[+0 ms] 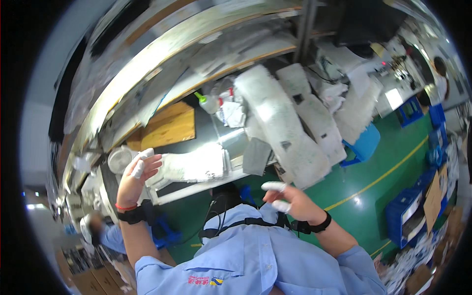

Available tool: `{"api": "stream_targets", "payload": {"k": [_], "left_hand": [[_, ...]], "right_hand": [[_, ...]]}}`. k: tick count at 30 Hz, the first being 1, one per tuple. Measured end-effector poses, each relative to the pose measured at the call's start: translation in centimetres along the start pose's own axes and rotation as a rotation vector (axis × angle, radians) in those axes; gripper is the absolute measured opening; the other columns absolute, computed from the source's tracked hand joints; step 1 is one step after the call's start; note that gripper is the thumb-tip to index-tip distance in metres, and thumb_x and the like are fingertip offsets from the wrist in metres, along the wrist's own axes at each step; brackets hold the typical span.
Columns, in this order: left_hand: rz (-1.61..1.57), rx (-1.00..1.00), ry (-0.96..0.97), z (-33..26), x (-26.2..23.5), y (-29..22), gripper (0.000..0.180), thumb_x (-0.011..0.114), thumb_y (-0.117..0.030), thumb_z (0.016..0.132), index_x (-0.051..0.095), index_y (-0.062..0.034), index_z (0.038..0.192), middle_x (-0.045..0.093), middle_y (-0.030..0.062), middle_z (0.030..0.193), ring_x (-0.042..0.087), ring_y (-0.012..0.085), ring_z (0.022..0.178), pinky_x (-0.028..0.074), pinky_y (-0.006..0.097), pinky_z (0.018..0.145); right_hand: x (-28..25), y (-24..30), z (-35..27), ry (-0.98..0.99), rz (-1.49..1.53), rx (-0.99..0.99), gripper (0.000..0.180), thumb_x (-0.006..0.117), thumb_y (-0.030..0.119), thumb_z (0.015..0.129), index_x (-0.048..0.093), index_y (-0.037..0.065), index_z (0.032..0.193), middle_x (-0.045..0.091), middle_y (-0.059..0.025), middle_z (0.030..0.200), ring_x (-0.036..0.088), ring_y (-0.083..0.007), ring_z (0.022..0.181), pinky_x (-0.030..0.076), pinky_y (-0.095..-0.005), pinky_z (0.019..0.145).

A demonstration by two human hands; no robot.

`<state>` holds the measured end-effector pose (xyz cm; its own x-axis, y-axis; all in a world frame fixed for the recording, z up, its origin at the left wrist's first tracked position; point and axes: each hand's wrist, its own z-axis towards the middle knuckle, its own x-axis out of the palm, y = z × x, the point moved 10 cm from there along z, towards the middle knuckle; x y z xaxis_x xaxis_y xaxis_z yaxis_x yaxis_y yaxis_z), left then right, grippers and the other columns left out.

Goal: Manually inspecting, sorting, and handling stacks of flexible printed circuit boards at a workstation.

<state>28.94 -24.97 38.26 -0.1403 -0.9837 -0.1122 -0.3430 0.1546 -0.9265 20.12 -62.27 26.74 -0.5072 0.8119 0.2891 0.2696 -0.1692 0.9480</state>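
My left hand [140,172] is raised beside the front edge of the workbench, fingers stretched and holding nothing. It is nearest to a round white fan [120,159] and a stack of white sheets [194,164] on the dark benchtop. My right hand [297,202] hangs in the air in front of my body, thumb and forefinger apart with nothing between them. White finger covers sit on the thumb and forefinger of both hands. Past the right hand, a long whitish panel with smudges [280,123] lies slanting over the bench, with a small grey sheet [256,156] beside it.
A yellow-brown board [172,123] and a bottle with a green nozzle [209,104] stand at the back under shelving [196,59]. To the right are a blue stool [365,143] and blue crates [404,216] on the green floor. A co-worker [113,238] sits at lower left.
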Motion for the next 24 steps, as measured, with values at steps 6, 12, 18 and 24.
{"api": "stream_targets", "payload": {"k": [6,12,18,24], "left_hand": [[0.034,-0.177,-0.248,-2.6,-9.5,12.5,0.038,0.052,-0.022,0.100,0.051,-0.0072,0.136,0.062,0.0077,0.125,0.059,0.0182,0.112,0.046,0.030,0.092],[0.420,-0.142,-0.333,-0.2,-19.6,22.6,0.031,0.055,-0.018,0.099,0.059,-0.0052,0.126,0.063,0.0011,0.116,0.057,0.0115,0.105,0.045,0.026,0.087],[0.447,0.046,-0.699,1.3,-33.0,29.8,0.021,0.052,-0.014,0.099,0.061,-0.0027,0.114,0.060,-0.0013,0.095,0.051,0.0077,0.082,0.041,0.022,0.074],[0.278,0.042,-0.737,1.2,-37.6,35.2,0.030,0.048,-0.022,0.103,0.058,-0.0047,0.125,0.059,0.0047,0.122,0.055,0.0147,0.112,0.043,0.032,0.095]], "right_hand": [[7.7,-16.9,7.5,0.316,-0.245,0.244,0.035,0.062,0.019,0.093,0.058,-0.001,0.121,0.068,-0.0102,0.097,0.062,-0.0169,0.087,0.050,-0.0316,0.079],[15.5,-42.8,15.3,0.597,-0.736,0.474,0.052,0.062,0.032,0.089,0.055,-0.002,0.128,0.063,-0.0260,0.115,0.059,-0.0404,0.110,0.045,-0.0421,0.098],[21.2,-59.6,25.2,0.605,-0.928,0.518,0.053,0.061,0.032,0.089,0.055,-0.002,0.128,0.062,-0.0264,0.117,0.058,-0.0403,0.111,0.044,-0.0420,0.099],[27.4,-66.3,31.6,0.588,-1.072,0.492,0.053,0.061,0.032,0.090,0.054,-0.002,0.129,0.061,-0.0269,0.119,0.058,-0.0402,0.113,0.043,-0.0419,0.099]]}}
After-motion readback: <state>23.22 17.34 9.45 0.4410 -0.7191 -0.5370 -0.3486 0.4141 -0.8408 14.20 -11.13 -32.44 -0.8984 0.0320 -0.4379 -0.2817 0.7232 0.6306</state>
